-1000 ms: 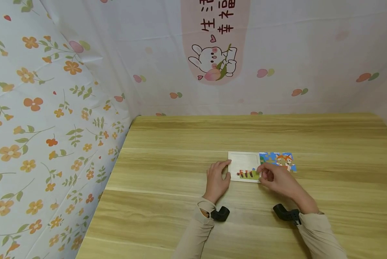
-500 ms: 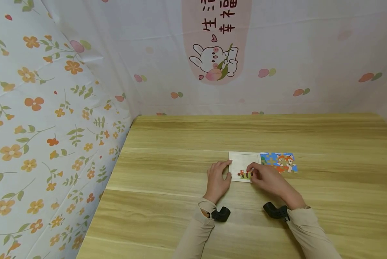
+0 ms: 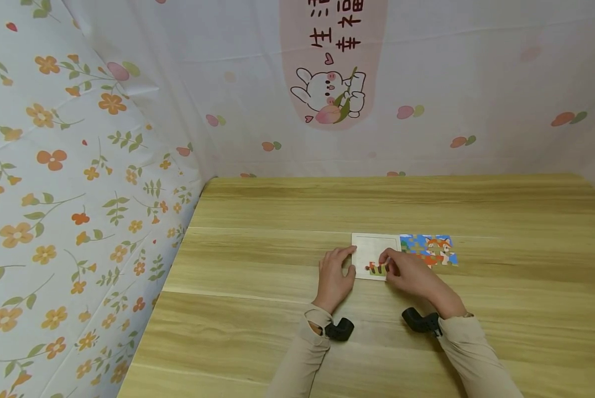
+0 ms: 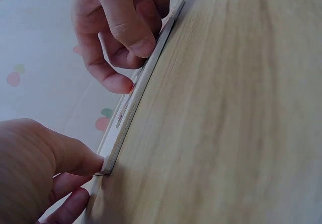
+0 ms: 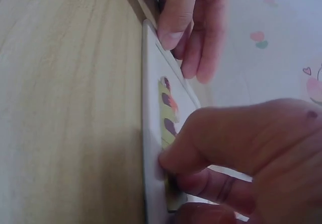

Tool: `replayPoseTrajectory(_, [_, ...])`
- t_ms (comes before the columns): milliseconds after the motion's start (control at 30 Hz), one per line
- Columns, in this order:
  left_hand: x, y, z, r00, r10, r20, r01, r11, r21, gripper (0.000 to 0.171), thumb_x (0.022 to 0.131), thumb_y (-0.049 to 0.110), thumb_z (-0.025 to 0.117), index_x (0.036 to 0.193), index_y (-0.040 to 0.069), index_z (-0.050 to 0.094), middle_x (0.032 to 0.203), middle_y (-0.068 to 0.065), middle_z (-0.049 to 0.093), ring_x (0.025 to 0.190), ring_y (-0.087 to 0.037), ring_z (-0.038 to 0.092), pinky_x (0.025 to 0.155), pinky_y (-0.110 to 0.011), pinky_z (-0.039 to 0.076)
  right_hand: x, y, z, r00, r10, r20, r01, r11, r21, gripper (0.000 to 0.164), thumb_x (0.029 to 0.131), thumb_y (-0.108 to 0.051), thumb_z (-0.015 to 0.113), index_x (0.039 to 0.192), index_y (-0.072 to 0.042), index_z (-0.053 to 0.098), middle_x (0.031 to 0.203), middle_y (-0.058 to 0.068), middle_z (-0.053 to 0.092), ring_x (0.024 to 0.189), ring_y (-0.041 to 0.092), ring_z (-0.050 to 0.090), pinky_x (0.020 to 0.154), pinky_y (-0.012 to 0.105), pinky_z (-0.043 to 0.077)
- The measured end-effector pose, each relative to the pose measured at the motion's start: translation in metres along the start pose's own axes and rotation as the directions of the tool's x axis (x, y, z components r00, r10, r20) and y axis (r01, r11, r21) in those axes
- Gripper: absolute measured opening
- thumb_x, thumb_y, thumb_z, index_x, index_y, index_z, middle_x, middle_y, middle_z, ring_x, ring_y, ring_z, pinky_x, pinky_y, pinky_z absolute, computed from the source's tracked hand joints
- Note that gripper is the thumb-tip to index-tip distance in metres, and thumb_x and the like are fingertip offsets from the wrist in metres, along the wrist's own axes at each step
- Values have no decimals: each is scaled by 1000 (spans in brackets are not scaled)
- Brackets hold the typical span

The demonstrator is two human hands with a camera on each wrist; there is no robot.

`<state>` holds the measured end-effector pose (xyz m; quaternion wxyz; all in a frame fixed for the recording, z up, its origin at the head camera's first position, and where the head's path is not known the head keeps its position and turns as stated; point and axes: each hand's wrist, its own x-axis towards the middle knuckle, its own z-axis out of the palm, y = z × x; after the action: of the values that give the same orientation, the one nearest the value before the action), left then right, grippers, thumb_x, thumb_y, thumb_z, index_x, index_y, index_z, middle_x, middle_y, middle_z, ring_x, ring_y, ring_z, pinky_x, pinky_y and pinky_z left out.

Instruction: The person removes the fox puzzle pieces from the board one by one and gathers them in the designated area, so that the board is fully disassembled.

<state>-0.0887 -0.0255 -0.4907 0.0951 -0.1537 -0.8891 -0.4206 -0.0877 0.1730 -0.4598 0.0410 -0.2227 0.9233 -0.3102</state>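
Observation:
A pale puzzle tray (image 3: 364,249) lies on the table, with a short row of green, orange and brown puzzle pieces (image 3: 374,269) along its near side. My left hand (image 3: 334,279) rests at the tray's left edge, thumb and index fingertip touching the border. In the left wrist view, that thumb (image 4: 75,156) is at the tray's corner. My right hand (image 3: 414,276) is over the right part of the row, thumb and index finger pinching a puzzle piece there. In the right wrist view, its fingers (image 5: 188,143) cover the end of the row.
Right of the tray lies a group of joined puzzle pieces (image 3: 439,249) with foxes on a blue ground, partly behind the right hand. The wooden table (image 3: 257,249) meets a patterned cloth (image 3: 248,99) at the back and a floral cloth (image 3: 78,221) on the left.
My right hand has moved left from the tray's right border onto the row of pieces, then stayed nearly still. The left hand keeps its place at the left edge.

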Motion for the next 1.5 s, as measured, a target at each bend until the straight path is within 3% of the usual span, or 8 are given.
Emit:
replayPoseTrajectory(233, [0,1,-3,999,-34,23,34,999,6,40,81,3,64,120,11,64,110,-1,63,103,-20,52,81,-35,33,2,-1,-2,999,-30,33,29,999,22,17,82,7,54,96,-2,58,65,-8,47,53,3,38,52,24,35])
replayPoseTrajectory(633, [-1,2,-3,999,-32,20,32,999,-3,39,80,3,64,119,11,64,110,-1,63,102,-19,52,80,-35,32,0,-3,-5,998,-10,57,5,996,88,21,82,10,54,97,-4,55,66,-5,48,54,5,39,51,25,35])
replayPoseTrajectory(933, [-1,2,-2,999,-41,29,41,999,-1,40,81,3,63,120,12,64,110,-1,63,101,-18,52,80,-33,32,-2,-5,-5,1000,-7,22,5,996,88,25,81,12,55,96,-7,52,66,-5,48,54,6,40,51,25,34])
replayPoseTrajectory(1167, [-1,2,-3,999,-26,21,26,1000,5,39,81,2,64,119,11,64,110,-1,63,101,-19,52,79,-34,33,-3,-3,-2,999,-20,-36,21,999,46,27,76,9,65,92,-9,54,78,0,49,67,13,42,59,28,37])
replayPoseTrajectory(1500, [0,2,-3,999,-28,23,27,1000,8,40,81,3,64,120,11,64,110,-1,63,101,-19,53,80,-34,33,-4,-1,-2,999,18,-45,-15,997,72,26,76,8,66,90,-11,57,75,-5,51,59,9,39,54,25,35])
